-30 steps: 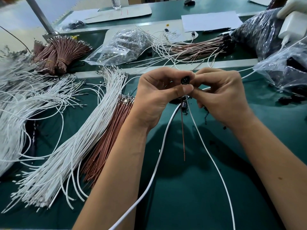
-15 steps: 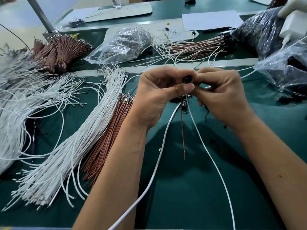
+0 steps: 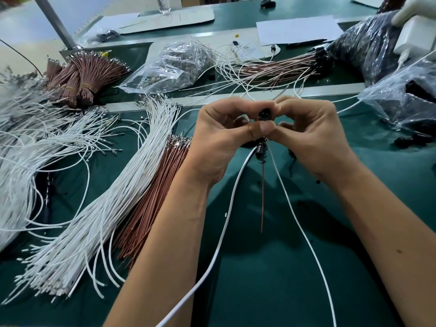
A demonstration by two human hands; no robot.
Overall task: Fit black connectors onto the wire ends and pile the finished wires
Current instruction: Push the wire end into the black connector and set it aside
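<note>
A green work mat (image 3: 271, 267) is seen from above, with two bare forearms reaching in from six o'clock. At the centre of the view, the left hand (image 3: 219, 140) and the right hand (image 3: 313, 138) are brought together, fingertips meeting. A small round black connector (image 3: 263, 114) is pinched between them: the fingers of both hands are curled closed around it, with the left thumb pressed just beneath it. Its open end is turned toward the camera.

From under the hands, a thin brown wire (image 3: 262, 197) hangs straight down toward six o'clock, and a thin white wire (image 3: 304, 232) trails away toward five o'clock. A thicker white cable (image 3: 226, 220) runs from below the hands toward seven o'clock. Which fingers hold the wires cannot be told.

At eight o'clock, a long bundle of white wires (image 3: 99, 220) is laid diagonally on the mat, with a bundle of brown wires (image 3: 151, 204) touching its right side. At nine o'clock, a loose tangle of white wires (image 3: 35, 138) is spread out. At eleven o'clock, tied bunches of brown wires (image 3: 82, 74) are stacked. At twelve o'clock, a clear plastic bag (image 3: 174, 64) of small metal parts is seen, and at one o'clock a pile of finished wires (image 3: 283, 69) with black ends is laid out. Toward two o'clock, plastic bags of dark parts (image 3: 358, 46) and a white charger (image 3: 415, 36) are found.
</note>
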